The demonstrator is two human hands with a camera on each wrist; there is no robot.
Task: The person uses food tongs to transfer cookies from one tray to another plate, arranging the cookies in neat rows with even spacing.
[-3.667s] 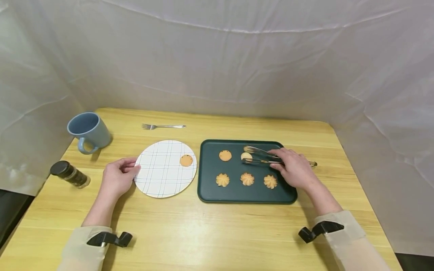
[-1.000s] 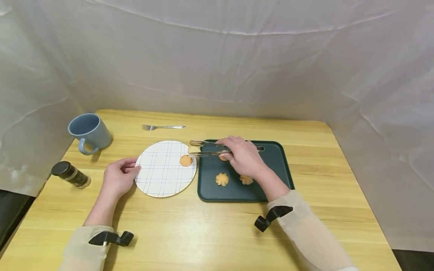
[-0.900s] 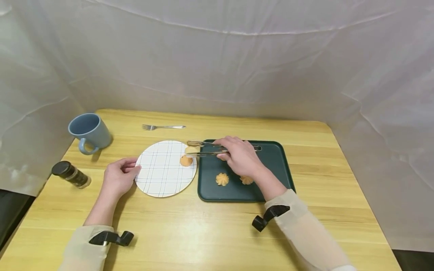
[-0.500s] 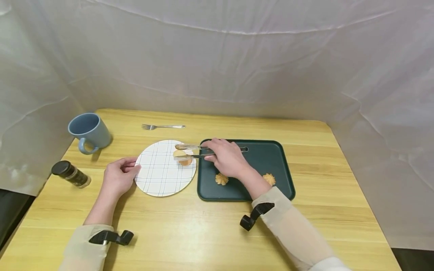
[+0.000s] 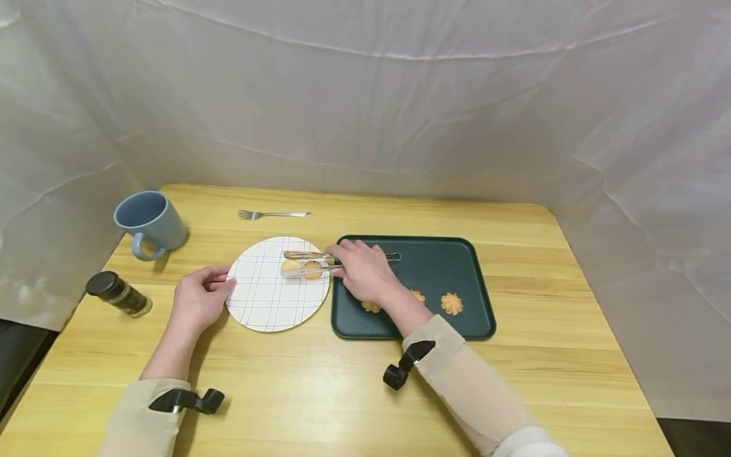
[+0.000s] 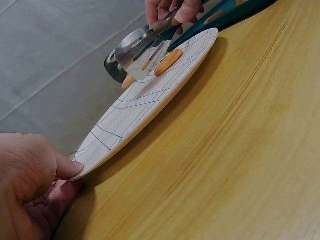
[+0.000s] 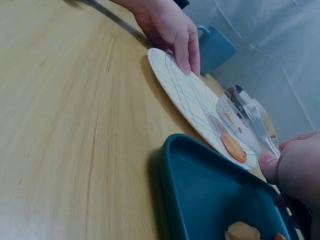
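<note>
My left hand [image 5: 197, 301] pinches the left rim of a white plate with blue check lines [image 5: 259, 298], thumb on top and fingers below in the left wrist view. My right hand [image 5: 362, 270] grips metal tongs [image 6: 137, 45], whose ends reach over the plate's right part. Between the ends is a pale round cookie [image 5: 289, 266], low over the plate. Beside it an orange-brown round cookie [image 7: 233, 147] lies on the plate, partly behind the tongs in the head view. My right hand and forearm hide part of the dark green tray [image 5: 445, 266].
Star-shaped cookies [image 5: 452, 303] lie on the tray, just right of the plate. A fork [image 5: 274, 214] lies behind the plate. A blue mug [image 5: 151, 222] and a black-capped spice jar [image 5: 118, 294] are at the left. Pale cloth [image 5: 365, 114] hangs behind the table.
My right hand has moved left with the tongs, carrying the pale cookie from the tray to over the plate. During the last second it moved further in and lower. My left hand has stayed put.
</note>
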